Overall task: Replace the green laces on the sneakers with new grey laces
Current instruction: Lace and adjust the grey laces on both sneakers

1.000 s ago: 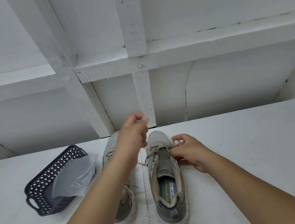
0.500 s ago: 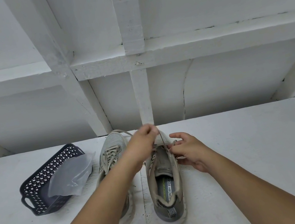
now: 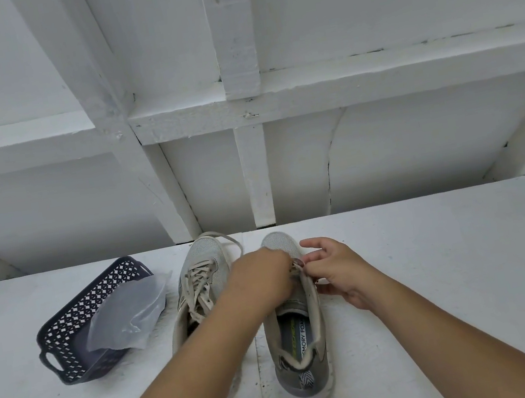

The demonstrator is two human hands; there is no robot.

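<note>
Left sneaker (image 3: 199,285) laced, right sneaker (image 3: 298,325) mid-lacing: my left hand (image 3: 260,279) and right hand (image 3: 335,266) pinch its lace (image 3: 296,266) near the toe eyelets (colour unclear, probably grey).

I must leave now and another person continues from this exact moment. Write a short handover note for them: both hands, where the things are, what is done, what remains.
Left hand: over the front eyelets of the right sneaker, fingers curled there, apparently on its lace; the grip itself is hidden.
Right hand: pinches the lace at the same eyelets.
Left sneaker: beside it, fully laced, one lace end looping past the toe.
Basket: far left, a clear plastic bag lying across it.
Done: right sneaker's upper eyelets are bare.
Left: finish this sneaker. Lace colours are hard to judge, so check the left one.
</note>
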